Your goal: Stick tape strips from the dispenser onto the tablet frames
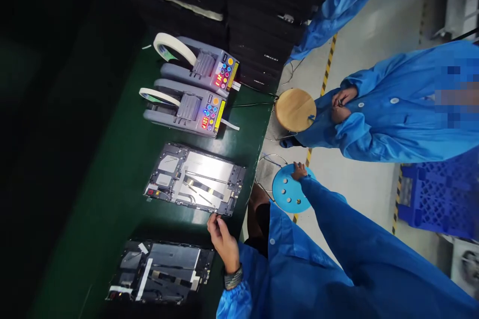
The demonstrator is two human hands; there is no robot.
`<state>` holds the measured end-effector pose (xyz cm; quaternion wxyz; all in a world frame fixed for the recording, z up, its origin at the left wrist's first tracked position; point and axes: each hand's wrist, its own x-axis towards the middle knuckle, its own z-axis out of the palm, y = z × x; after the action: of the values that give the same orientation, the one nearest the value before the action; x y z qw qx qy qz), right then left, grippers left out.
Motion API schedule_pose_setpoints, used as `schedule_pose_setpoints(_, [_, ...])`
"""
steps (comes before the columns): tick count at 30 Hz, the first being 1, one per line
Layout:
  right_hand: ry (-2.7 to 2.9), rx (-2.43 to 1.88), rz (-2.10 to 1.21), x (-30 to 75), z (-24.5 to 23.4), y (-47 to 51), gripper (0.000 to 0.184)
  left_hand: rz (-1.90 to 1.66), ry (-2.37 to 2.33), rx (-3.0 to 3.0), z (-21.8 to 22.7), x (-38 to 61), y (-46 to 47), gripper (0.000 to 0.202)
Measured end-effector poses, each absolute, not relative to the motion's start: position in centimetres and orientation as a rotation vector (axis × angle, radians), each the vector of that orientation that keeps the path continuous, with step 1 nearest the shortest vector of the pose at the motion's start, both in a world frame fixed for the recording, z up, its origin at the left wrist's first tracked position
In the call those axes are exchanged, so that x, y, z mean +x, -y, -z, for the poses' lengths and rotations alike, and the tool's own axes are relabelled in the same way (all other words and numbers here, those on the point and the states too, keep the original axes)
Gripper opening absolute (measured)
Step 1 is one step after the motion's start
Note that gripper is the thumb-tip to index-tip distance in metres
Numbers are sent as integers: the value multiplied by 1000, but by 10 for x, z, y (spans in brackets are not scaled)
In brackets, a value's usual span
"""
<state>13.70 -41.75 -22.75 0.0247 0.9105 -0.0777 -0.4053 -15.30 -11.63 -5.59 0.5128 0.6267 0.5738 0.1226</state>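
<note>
My left hand (224, 243), a dark band on its wrist, has curled fingers at the near edge of an opened tablet (202, 179). That tablet lies on the green table (123, 159), its inner parts and a shiny plate facing up. Off to the right, my right hand (299, 171) grips the rim of a blue round stool (288, 192) with holes in its seat. A second opened tablet (160, 271), with white tape strips on it, lies in shadow left of and below my left hand.
Two grey tape dispensers (204, 67) with lit displays and tape rolls stand on the table. Black cases (258, 15) are stacked behind them. Beyond the table edge are a wooden stool (295, 109), a person in a blue gown (389, 104) and a blue crate (434, 199).
</note>
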Motion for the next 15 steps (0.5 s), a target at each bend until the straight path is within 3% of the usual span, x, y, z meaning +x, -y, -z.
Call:
schedule_pose_setpoints(4, [164,2722,1440,117,218,387,89,-264,-1363,1495,57,-152,112,52])
schedule_pose_setpoints(15, [58,2869,1341,100,136,324,74,-226,-1487,1229,49,-140,106,63])
